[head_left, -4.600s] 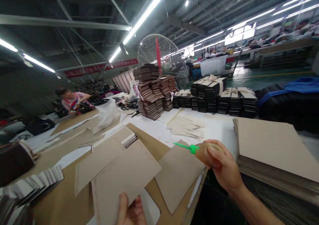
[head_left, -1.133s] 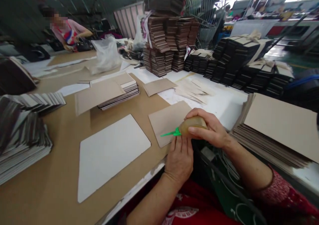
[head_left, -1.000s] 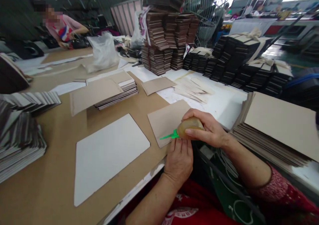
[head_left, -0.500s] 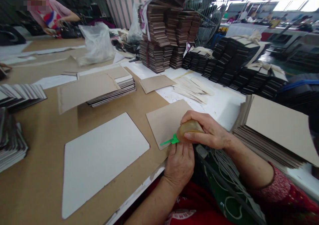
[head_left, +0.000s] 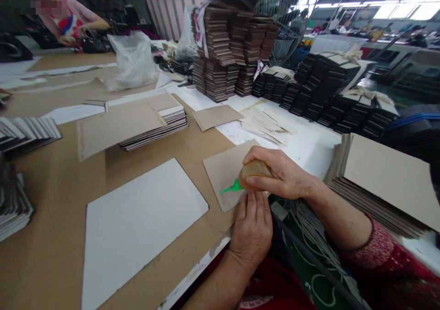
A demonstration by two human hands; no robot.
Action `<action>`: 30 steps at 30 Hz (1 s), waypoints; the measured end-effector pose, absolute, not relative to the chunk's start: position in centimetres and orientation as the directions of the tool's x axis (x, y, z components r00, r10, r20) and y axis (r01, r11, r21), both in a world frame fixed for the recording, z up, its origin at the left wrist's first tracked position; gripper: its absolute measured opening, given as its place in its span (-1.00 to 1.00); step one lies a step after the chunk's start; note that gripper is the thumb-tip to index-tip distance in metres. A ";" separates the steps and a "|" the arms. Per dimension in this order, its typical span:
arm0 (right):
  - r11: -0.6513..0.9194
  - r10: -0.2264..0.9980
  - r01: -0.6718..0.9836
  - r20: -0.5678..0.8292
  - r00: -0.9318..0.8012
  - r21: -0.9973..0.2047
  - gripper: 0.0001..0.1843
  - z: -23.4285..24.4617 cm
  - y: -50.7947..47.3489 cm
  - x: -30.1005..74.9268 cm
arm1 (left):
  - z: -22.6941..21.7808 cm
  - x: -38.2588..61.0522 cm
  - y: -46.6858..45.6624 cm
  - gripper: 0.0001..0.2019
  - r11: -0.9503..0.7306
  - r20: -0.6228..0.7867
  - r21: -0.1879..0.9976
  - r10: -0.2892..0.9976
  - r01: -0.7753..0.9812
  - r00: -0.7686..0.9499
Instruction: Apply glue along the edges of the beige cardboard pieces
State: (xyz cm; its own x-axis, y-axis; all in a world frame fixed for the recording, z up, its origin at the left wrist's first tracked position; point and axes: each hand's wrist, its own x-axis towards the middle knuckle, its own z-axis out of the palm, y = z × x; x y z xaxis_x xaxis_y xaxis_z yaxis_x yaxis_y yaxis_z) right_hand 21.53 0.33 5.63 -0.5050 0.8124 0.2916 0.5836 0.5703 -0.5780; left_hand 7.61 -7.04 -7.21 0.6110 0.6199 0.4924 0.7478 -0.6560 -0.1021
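My right hand [head_left: 278,172] is closed around a yellowish, translucent squeeze bottle [head_left: 254,172] with a green nozzle [head_left: 230,187]. The bottle is tipped, its nozzle pointing left over a small tan cardboard piece [head_left: 218,165], close to the surface; whether the tip touches, I cannot tell. My left hand [head_left: 252,225] lies below the bottle at the table's near edge. Its fingers stretch out flat and close together on the cardboard's near side, and its thumb is hidden. To the left, a larger white board [head_left: 144,232] with dark edges lies flat on the brown table covering [head_left: 192,255].
Cardboard sheets [head_left: 388,177] are stacked at right. A tan sheet [head_left: 120,127] leans across a pile of boards [head_left: 158,133]. Behind stand brown stacks [head_left: 215,49] and black bundles [head_left: 323,78]. Loose strips [head_left: 264,124] lie mid-table. A person [head_left: 74,21] works at far left.
My right hand and the bottle have shifted slightly left and away from the table's near edge, over the cardboard. My left hand stays on the cardboard's near side. The view has tilted slightly.
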 end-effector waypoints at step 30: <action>0.491 0.863 0.753 0.361 -0.353 -0.438 -0.72 4.9 5.5 18.7 | -7.9 7.9 -6.9 -0.47 -0.645 0.523 -0.116 0.607 0.755 0.599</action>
